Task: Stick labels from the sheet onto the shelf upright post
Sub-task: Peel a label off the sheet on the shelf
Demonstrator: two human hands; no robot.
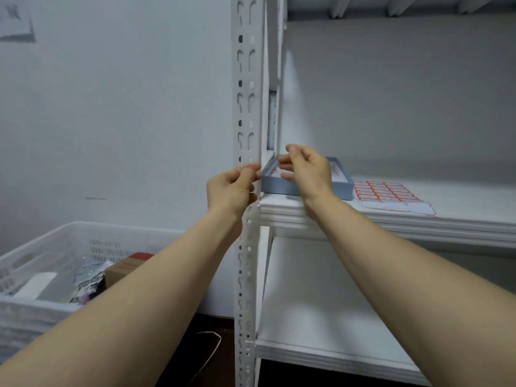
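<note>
The white slotted upright post of the shelf runs from top to bottom in the middle of the view. My left hand is against the post at shelf height, with thumb and forefinger pinched together at the post's edge. My right hand is just right of the post, its curled fingertips meeting a small white label that spans the post's corner between both hands. The label sheet, white with red-framed labels, lies flat on the shelf board to the right.
A shallow blue-grey box stands on the shelf under my right hand, next to the post. A white plastic crate with a cardboard box and packets sits low on the left. A lower shelf board and a dark floor with a white cord lie below.
</note>
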